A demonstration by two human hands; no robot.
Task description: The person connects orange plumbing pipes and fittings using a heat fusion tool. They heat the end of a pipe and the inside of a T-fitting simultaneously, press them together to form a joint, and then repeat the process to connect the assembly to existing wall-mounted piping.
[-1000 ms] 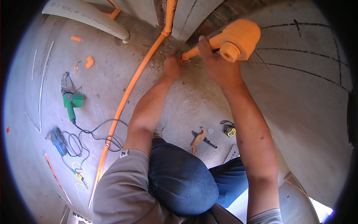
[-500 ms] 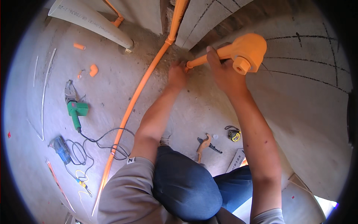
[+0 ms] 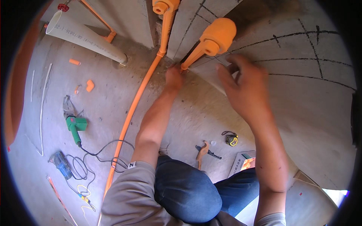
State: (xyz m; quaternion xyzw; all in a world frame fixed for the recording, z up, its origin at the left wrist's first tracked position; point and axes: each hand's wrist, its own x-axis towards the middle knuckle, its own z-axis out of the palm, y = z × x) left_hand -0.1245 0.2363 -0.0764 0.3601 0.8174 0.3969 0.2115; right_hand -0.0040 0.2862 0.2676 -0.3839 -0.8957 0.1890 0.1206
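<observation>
My left hand (image 3: 174, 77) grips the lower end of a short orange pipe (image 3: 193, 58) near the base of the wall. At its upper end the pipe carries a bulky orange fitting (image 3: 218, 34), which rests close to the marked concrete wall (image 3: 316, 94). My right hand (image 3: 245, 88) is off the pipe, to its right, with thumb and curled fingers apart and nothing visible between them. A long orange pipe (image 3: 139, 94) runs left of my left arm and rises to a second fitting (image 3: 166, 7) in the corner.
On the floor lie a green tool (image 3: 77, 124), a blue power tool (image 3: 62, 165), cords, orange fittings (image 3: 89, 86), a pipe cutter (image 3: 202, 154), a tape measure (image 3: 232, 139) and a box (image 3: 241, 164). A white pipe (image 3: 86, 41) stands back left.
My right hand has let go of the orange pipe and moved down-right. The short pipe's fitting now leans further left and up. The view has shifted, showing the second fitting at top.
</observation>
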